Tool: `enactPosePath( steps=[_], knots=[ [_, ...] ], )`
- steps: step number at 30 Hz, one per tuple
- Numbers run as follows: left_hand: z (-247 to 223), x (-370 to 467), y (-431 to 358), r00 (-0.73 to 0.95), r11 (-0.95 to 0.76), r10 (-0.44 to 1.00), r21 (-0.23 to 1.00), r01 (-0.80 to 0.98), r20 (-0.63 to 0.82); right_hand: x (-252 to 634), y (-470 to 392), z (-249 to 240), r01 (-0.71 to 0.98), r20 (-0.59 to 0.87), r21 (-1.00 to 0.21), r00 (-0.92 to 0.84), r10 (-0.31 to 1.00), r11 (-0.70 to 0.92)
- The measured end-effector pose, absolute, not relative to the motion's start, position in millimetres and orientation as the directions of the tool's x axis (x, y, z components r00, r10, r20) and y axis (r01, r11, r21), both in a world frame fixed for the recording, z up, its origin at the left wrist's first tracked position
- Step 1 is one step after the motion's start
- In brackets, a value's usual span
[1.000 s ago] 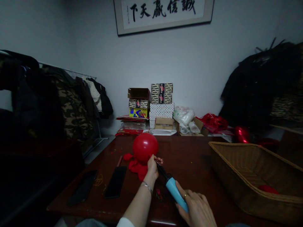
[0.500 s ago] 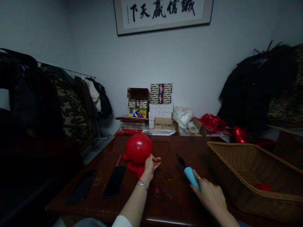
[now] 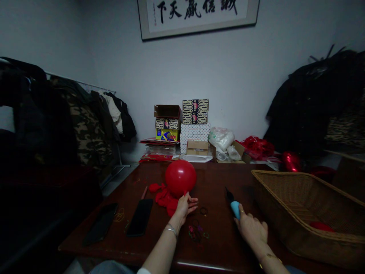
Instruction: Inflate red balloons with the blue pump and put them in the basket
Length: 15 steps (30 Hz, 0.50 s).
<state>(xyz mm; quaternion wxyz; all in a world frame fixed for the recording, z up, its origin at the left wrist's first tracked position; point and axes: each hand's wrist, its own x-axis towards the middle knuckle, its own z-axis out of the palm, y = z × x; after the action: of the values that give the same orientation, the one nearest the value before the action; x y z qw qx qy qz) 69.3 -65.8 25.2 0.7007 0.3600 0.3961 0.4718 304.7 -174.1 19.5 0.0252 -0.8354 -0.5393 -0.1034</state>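
My left hand (image 3: 184, 207) pinches the neck of an inflated red balloon (image 3: 180, 177), which sits just beyond the fingertips. Behind that wrist, several limp red balloons (image 3: 164, 198) lie in a heap on the table. My right hand (image 3: 252, 228) is wrapped round a light blue hand balloon pump (image 3: 235, 209). The pump's black tapered nozzle points away from me, up and to the left, apart from the balloon. Most of the pump's body is hidden under the hand. Between my hands lie several small coloured hair ties (image 3: 196, 232) and a dark elastic ring (image 3: 203, 211).
A wicker basket (image 3: 285, 198) with a red item inside stands at the right. Two dark phones (image 3: 139, 217) lie on the wooden table (image 3: 216, 251) at the left, with yellow rubber bands (image 3: 119, 215) between them. Stacked boxes (image 3: 195, 131) stand beyond the far edge.
My left hand has brought the balloon to the right, uncovering more of the limp balloons. My right hand has drawn the pump slightly right, and less of its blue body shows.
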Motion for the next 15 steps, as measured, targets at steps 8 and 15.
enactPosePath(
  steps=[8,15],
  knots=[
    [21.9,63.7,-69.8,0.264,0.311,0.938,0.887,-0.342,-0.227,307.0,-170.7,4.4,0.886,0.249,0.112,0.413,0.876,-0.449],
    [20.2,64.6,-73.3,0.273,0.327,0.931,0.886,-0.329,-0.242,311.2,-166.8,-6.1,0.874,0.283,0.143,0.414,0.865,-0.465]
  ],
)
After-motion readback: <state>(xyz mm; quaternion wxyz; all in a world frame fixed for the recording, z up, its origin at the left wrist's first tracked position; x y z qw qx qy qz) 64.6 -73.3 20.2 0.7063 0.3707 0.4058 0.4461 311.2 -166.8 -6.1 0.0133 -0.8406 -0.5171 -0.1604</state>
